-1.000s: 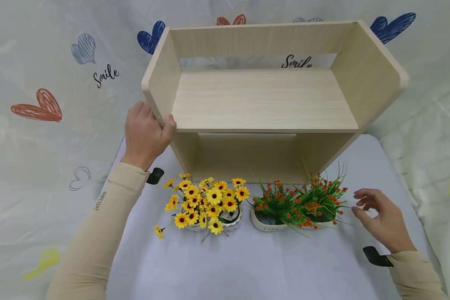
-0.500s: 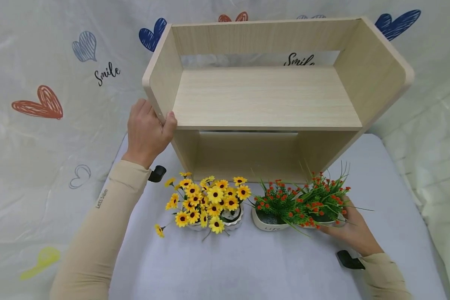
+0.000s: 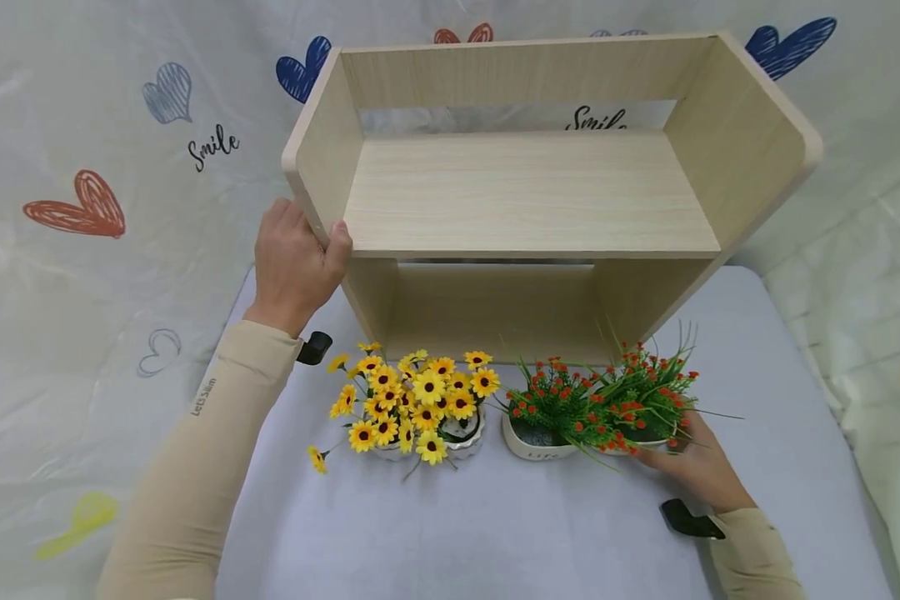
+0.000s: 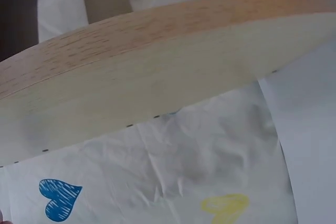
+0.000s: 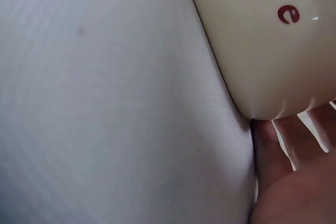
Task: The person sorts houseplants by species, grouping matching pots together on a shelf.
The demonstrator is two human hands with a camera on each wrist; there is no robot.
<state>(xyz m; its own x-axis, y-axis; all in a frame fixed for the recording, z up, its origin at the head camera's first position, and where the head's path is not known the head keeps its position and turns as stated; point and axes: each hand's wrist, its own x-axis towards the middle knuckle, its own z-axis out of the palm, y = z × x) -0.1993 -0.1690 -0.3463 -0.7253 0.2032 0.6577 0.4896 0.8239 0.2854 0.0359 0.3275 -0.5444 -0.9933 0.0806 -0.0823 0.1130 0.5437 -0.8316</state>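
Observation:
A two-tier light wooden shelf [image 3: 532, 192] stands at the back of the table. My left hand [image 3: 292, 267] grips the front edge of its left side panel, thumb on the inner side. At the right of the row of plants, my right hand [image 3: 697, 467] holds a potted plant with red flowers [image 3: 645, 400], its fingers behind the leaves and thumb at the pot's front. The right wrist view shows the cream pot [image 5: 268, 51] with red lettering, fingers [image 5: 299, 135] against its side. In the left wrist view the panel edge [image 4: 157, 30] crosses the frame.
Left of the held plant sits another red-flowered plant in a cream pot [image 3: 537, 450]. Further left are two pots of yellow flowers [image 3: 427, 387], close in front of the shelf's lower tier. A white cloth covers the table [image 3: 495, 533]; a heart-printed sheet [image 3: 157, 192] hangs behind.
My right hand has moved left from beside the rightmost red-flowered plant and taken hold of its pot. The left hand keeps its grip on the shelf.

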